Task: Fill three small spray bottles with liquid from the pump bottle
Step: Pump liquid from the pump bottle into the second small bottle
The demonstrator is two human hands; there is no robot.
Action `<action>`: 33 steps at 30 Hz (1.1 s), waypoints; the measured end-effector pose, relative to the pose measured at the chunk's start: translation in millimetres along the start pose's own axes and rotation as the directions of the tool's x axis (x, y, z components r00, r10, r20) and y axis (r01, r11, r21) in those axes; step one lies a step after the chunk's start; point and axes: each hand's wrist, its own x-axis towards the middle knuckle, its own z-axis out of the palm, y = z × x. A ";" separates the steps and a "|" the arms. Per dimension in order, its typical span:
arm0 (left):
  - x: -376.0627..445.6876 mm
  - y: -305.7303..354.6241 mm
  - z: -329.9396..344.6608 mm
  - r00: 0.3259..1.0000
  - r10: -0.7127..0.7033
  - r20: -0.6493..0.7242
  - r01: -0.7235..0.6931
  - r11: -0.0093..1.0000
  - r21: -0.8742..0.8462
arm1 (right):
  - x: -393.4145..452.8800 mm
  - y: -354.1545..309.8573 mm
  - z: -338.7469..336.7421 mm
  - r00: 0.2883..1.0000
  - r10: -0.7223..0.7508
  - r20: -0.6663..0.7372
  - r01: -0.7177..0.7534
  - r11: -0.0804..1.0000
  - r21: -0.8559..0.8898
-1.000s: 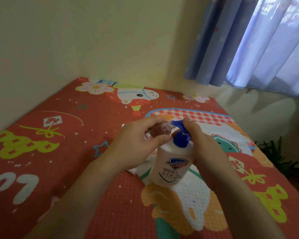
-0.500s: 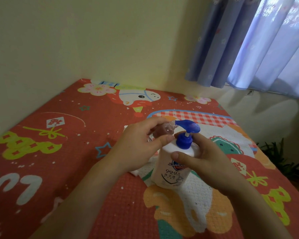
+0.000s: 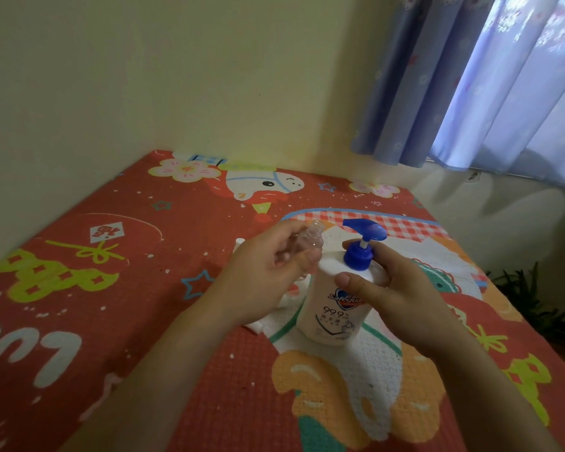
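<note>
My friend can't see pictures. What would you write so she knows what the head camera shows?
A person's left hand holds a small clear bottle beside the blue pump nozzle of a white soap pump bottle, which the right hand grips. They stand on a red cartoon mat.

Illumination is moderate and diffuse, entering from the upper right through the curtain (image 3: 490, 83), whose thinner panels glow pale violet and are close to overexposed. The wall (image 3: 177, 76) takes an even yellowish tone that darkens toward the left edge. Soft, broad shadows fall on the lower wall beneath the curtain; no hard-edged shadows appear on the patterned mat (image 3: 79, 288). The white pump bottle (image 3: 336, 308) shows a mild sheen without strong glare. Wide-angle distortion bends the mat edges and stretches the forearms near the lower corners. Overall sharpness is soft: the bottle label text is only partly legible, the fingers (image 3: 307, 259) of the left hand (image 3: 261, 272) show slight motion blur, and the plant (image 3: 529, 298) at right sits in dim, noisy shade.
</note>
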 end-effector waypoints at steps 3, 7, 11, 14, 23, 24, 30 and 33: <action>-0.4 0.7 -1.3 1.000 -0.009 -0.012 0.009 1.000 -0.016 | 4.1 2.6 -5.3 1.000 0.020 -0.019 -0.020 1.000 -0.006; -1.6 4.3 -2.4 0.999 -0.004 -0.037 0.003 0.999 -0.035 | 11.2 6.8 -13.1 0.999 0.042 -0.034 -0.042 0.999 -0.017; -1.5 5.2 -4.6 0.997 -0.010 -0.083 0.007 0.999 -0.037 | 17.3 9.0 -16.4 0.998 0.052 -0.042 -0.053 0.998 -0.018; -0.5 3.0 -6.1 0.992 -0.024 -0.122 0.022 1.000 -0.015 | 18.9 9.7 -16.4 0.998 0.055 -0.042 -0.056 0.998 -0.025; -4.4 -1.2 -8.7 0.980 -0.048 -0.193 0.046 0.999 -0.012 | 5.8 15.6 -1.3 0.937 -0.070 -0.343 -0.032 0.959 -0.283; -6.0 -1.5 -9.6 0.979 -0.047 -0.200 0.045 0.999 -0.010 | 2.4 16.2 2.3 0.891 -0.137 -0.433 -0.015 0.944 -0.330; -14.9 -7.2 -16.4 0.962 -0.047 -0.267 0.045 0.999 -0.016 | -15.0 20.4 36.1 0.656 -0.544 -0.522 0.210 0.797 -0.567; -18.0 -13.0 -20.5 0.951 -0.059 -0.304 0.054 0.998 -0.025 | -16.2 24.8 62.3 0.680 -0.576 -0.453 0.316 0.788 -0.529</action>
